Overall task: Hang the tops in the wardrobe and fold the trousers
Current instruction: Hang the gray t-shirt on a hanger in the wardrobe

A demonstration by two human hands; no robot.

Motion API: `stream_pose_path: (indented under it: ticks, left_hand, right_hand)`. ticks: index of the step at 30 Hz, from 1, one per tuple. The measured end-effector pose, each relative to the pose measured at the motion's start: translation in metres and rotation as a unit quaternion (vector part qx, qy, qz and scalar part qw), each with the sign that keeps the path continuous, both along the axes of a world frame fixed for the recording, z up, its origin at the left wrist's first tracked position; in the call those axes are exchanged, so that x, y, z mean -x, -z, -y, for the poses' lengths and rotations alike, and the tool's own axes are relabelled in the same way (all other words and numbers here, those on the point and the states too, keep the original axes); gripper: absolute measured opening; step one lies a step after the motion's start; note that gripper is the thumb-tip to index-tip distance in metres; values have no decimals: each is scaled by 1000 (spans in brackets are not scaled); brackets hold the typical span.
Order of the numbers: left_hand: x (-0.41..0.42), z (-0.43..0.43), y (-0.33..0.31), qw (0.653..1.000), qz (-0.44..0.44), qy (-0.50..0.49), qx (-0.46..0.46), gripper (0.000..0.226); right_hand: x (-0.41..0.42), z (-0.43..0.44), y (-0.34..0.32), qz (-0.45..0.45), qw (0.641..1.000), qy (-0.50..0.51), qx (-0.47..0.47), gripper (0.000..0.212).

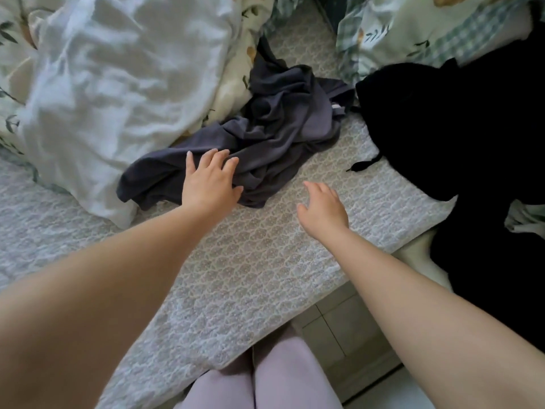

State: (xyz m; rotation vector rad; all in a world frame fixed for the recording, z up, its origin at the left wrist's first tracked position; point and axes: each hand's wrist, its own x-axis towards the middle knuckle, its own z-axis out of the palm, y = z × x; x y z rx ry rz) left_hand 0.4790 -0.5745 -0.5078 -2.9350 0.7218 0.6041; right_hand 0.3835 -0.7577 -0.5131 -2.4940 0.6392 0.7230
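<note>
Grey garment [274, 125] crumpled on bed [236, 276] | left hand [211, 181] lies on its near edge, fingers spread, no grip | right hand [323, 209] relaxed, just beside it | advice: find waistband or collar, then shake it flat.

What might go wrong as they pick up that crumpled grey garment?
The grey garment is bunched up and lies against the white cloth, so lifting it with the left hand may drag that cloth along. Crumpled like this, it is hard to tell top from trousers, so it could be sorted wrongly. The black garment hangs over the bed edge and might slide off if nudged.
</note>
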Motion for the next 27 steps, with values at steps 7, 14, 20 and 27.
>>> stream_pose_path:
  ticks: [7,14,20,27]
  left_hand:
    - [-17,1,26,999,29,-9,-23,74]
    - [-48,-20,39,995,67,-27,-64,68]
    - [-43,-25,28,995,49,83,-2,34]
    - [-3,-25,16,987,-5,118,113,41]
  right_hand:
    - [0,-5,26,-3,1000,-1,-9,53]
    - [7,-8,38,-7,1000,1,-31,54]
    - [11,-14,43,22,998,-7,-61,51]
    - [1,-38,27,140,989,-12,-47,63]
